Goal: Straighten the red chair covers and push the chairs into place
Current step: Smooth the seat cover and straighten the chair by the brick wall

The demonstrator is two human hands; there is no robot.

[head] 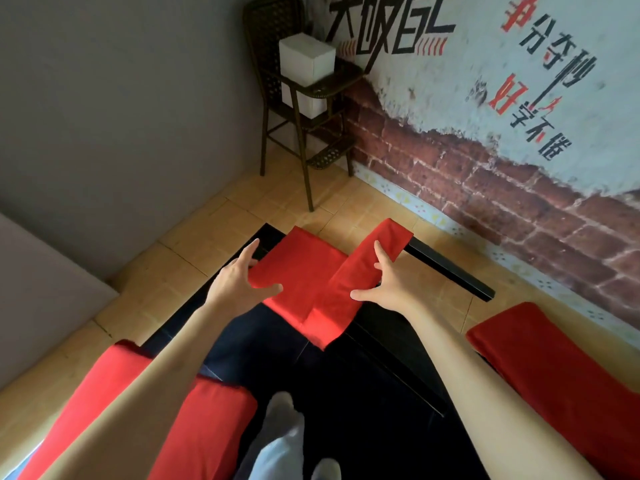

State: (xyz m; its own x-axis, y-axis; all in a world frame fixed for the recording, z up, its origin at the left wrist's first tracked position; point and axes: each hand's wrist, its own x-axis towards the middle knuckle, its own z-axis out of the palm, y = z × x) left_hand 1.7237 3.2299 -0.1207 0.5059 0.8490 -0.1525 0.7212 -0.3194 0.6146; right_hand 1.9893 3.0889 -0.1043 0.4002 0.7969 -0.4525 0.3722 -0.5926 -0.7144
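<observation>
A red chair cover (pixel 304 271) drapes over a black chair (pixel 450 268) in the middle of the view, one strip of it running up to the right over the chair's top rail. My left hand (pixel 239 275) grips the cover's left edge, thumb on top of the cloth. My right hand (pixel 384 278) holds the right strip, fingers over its far side and thumb spread across the fold. Two more red covers show: one at the lower left (pixel 149 407) under my left forearm, one at the right (pixel 554 368).
A dark wicker high chair (pixel 294 98) with white boxes (pixel 306 58) stands in the far corner. A grey wall runs along the left, a brick-patterned painted wall along the right. Tan tiled floor (pixel 207 230) surrounds the chairs. My white shoes (pixel 277 445) are at the bottom.
</observation>
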